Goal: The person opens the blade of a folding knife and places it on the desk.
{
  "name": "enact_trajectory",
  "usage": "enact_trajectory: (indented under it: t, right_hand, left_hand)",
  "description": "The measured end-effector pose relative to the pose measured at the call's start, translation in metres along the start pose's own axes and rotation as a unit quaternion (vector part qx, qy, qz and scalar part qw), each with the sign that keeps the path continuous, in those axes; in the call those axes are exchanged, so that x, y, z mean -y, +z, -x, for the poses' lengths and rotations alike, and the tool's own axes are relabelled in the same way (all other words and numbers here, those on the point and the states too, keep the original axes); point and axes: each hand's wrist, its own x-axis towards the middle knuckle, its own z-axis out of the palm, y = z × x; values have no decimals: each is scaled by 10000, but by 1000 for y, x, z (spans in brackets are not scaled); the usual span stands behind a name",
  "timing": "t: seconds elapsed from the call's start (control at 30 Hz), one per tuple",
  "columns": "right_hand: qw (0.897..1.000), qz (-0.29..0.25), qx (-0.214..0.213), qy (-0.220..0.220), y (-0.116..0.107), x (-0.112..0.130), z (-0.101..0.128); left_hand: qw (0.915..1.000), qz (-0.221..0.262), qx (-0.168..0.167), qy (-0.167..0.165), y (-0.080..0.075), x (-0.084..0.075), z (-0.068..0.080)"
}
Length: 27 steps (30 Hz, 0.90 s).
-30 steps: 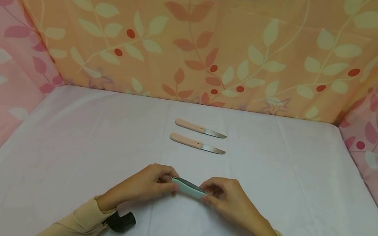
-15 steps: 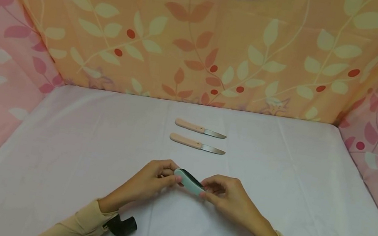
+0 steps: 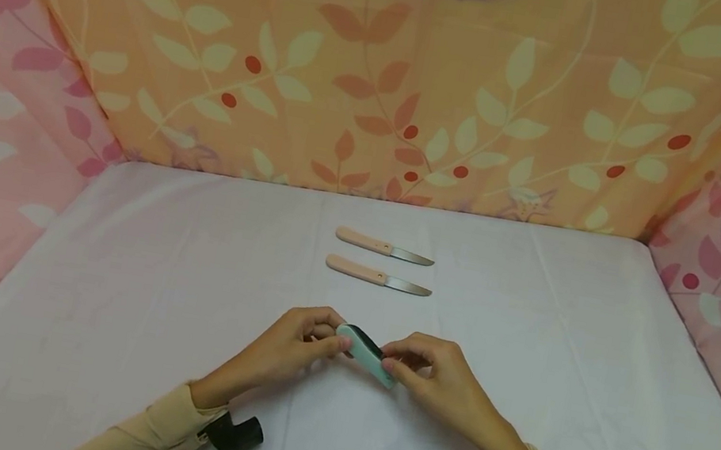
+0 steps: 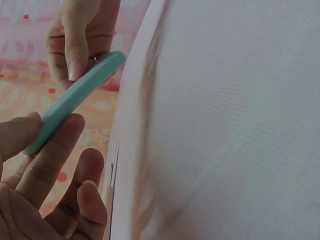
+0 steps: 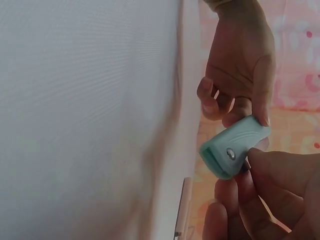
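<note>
A mint-green folding knife [image 3: 367, 354], folded, is held slantwise above the white cloth between both hands. Its dark inner edge faces away from the person. My left hand [image 3: 291, 347] pinches the upper left end between thumb and fingers. Near the other end my right hand [image 3: 443, 374] grips it with thumb and fingertips. The right wrist view shows a rivet and a slotted end on the green handle [image 5: 237, 141]. In the left wrist view the handle's side [image 4: 75, 97] appears long and slightly curved.
Two knives with pale wooden handles, a farther one [image 3: 385, 248] and a nearer one [image 3: 376, 276], lie parallel beyond the hands, blades to the right. Patterned cloth [image 3: 388, 69] walls the table's back and sides. Black wrist mounts [image 3: 233, 434] hang below the sleeves.
The green knife has gone from nearly level to a steeper slant, its left end raised and its right end lower. My right fingers now grip farther in from that end.
</note>
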Motion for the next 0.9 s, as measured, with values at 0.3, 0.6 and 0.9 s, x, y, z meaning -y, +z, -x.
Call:
enact_trajectory:
  t: [0.3,0.6,0.9]
  right_hand:
    - [9998,-190,22,-46,5,5,-3]
    - [9998,-219,-9,12,8,8,-4]
    - [9995,44,-249,-206,8,9,-5]
  left_hand:
    - [9996,-16,268,-49,6,-1,1]
    - [9992,-164,356,-28,9,-4,3]
    - [9990,-320,276,119,8,-3,3]
